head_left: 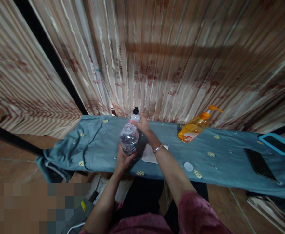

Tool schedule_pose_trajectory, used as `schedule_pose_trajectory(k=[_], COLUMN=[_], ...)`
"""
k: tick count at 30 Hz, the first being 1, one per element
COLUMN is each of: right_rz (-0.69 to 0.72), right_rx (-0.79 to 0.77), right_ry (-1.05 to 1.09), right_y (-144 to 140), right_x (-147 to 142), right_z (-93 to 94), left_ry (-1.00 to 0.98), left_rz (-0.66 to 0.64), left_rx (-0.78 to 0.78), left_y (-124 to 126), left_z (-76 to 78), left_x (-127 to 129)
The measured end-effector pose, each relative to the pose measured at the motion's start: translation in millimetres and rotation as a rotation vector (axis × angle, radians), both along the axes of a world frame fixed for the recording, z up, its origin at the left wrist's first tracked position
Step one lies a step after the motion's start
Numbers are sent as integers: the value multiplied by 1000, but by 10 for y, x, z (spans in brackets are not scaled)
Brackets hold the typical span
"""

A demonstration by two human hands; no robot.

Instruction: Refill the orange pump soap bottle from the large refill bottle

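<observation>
My left hand (125, 156) is closed around a clear plastic container (129, 138) with a rounded top, near the front of the cloth-covered bench. Just behind it, a small clear bottle with a black cap (135, 111) stands upright. Its pinkish middle is gripped by my right hand (142, 124), which reaches across from the right. The two vessels overlap in view, so I cannot tell if they touch. Under my right wrist lies a pale folded cloth (149, 155), partly covered by the arm.
An orange pump bottle (192, 130) stands tilted in view to the right. A white round disc (188, 166), a black phone (261, 164) and a blue-framed object (279, 143) lie on the blue-green sheet (167, 133). A striped curtain (157, 65) hangs behind.
</observation>
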State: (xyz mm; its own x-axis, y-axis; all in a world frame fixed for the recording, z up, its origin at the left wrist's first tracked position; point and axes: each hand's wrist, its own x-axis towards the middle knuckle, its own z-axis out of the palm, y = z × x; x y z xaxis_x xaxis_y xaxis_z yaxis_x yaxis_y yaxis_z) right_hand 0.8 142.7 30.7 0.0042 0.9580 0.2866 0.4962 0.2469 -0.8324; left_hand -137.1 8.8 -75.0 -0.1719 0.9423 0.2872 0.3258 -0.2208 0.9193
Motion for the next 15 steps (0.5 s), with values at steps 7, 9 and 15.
schedule_pose_trajectory(k=[7, 9, 15], right_rz=[-167, -183, -193], right_rx=[34, -9, -67], right_ry=[7, -24, -63], right_y=[-1014, -1292, -1615], right_x=[955, 1090, 1094], right_z=[176, 109, -82], left_ry=[-4, 16, 111], left_rz=[46, 51, 24], left_rx=[-80, -56, -25], left_y=[-56, -112, -622], left_z=[66, 29, -126], left_x=[17, -2, -187])
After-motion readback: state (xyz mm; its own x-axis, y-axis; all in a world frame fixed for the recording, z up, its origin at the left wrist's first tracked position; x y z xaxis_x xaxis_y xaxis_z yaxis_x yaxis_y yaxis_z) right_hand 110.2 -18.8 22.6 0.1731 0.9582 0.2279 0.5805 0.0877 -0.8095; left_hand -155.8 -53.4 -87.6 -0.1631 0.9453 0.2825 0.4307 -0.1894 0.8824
